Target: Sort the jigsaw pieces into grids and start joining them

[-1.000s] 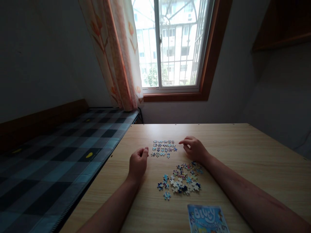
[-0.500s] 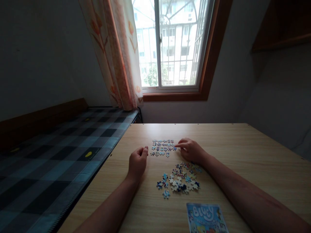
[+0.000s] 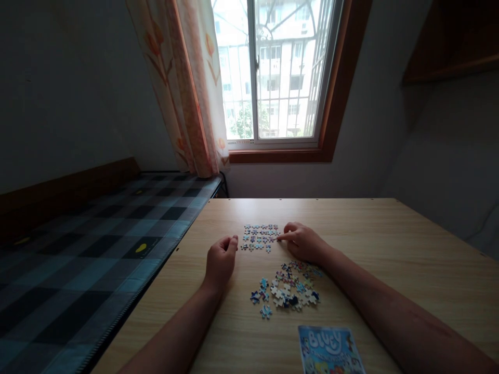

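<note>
Several rows of small jigsaw puzzle pieces point(image 3: 260, 232) lie in a grid on the wooden table point(image 3: 351, 223). At the right end of the rows, my right hand point(image 3: 304, 242) rests with its index finger stretched out. That fingertip is on a piece it mostly covers; the thumb side stands apart. My left hand point(image 3: 221, 257) rests just left of the rows, its fingers curled and thumb pressed against them. Whether anything is inside that hand is hidden. Nearer to me is a loose pile of puzzle pieces point(image 3: 286, 293), some face down.
A blue "Bluey" picture card point(image 3: 330, 350) lies at the table's near side. To the left is a bed with a checked mattress point(image 3: 156, 221). Behind the table are a window point(image 3: 288, 78) and a flowered curtain point(image 3: 191, 93).
My right fingertip has shifted slightly left and towards me, now covering the blue piece seen below it before. My left hand has stayed in place.
</note>
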Demonstrator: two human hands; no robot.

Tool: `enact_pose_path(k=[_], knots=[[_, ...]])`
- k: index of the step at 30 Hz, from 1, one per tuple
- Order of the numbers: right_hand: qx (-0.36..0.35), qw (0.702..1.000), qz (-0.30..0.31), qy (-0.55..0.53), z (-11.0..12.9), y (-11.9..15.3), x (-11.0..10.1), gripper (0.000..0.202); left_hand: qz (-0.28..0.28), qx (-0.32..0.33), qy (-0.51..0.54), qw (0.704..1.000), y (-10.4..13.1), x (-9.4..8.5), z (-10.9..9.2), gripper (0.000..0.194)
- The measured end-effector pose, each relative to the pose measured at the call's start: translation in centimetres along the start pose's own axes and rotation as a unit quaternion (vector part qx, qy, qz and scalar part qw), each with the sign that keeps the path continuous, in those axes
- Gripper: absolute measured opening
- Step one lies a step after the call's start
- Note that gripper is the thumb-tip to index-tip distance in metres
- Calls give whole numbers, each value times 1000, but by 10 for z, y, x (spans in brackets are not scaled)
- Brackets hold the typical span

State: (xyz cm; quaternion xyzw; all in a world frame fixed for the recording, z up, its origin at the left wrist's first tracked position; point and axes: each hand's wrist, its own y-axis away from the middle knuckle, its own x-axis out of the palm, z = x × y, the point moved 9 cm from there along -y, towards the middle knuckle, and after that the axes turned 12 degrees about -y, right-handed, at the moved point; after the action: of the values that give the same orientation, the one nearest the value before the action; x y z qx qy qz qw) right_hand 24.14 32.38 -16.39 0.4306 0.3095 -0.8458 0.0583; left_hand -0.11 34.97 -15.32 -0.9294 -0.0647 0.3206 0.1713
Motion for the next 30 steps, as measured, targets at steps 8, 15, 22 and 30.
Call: enact_pose_path(k=[8, 15, 22, 30], knots=[[-33, 999, -16, -25, 7, 1, -6, 34, 5, 7, -3, 1000, 0, 0, -2, 40], [2, 998, 39, 47, 10, -1, 7, 49, 7, 7, -2, 1000, 1, 1, -2, 40], [34, 997, 49, 48, 2, 1, 5, 36, 13, 10, -4, 1000, 1, 3, -1, 40], [24, 997, 37, 58, 7, -2, 3, 38, 16, 14, -18, 1000, 2, 2, -5, 41]])
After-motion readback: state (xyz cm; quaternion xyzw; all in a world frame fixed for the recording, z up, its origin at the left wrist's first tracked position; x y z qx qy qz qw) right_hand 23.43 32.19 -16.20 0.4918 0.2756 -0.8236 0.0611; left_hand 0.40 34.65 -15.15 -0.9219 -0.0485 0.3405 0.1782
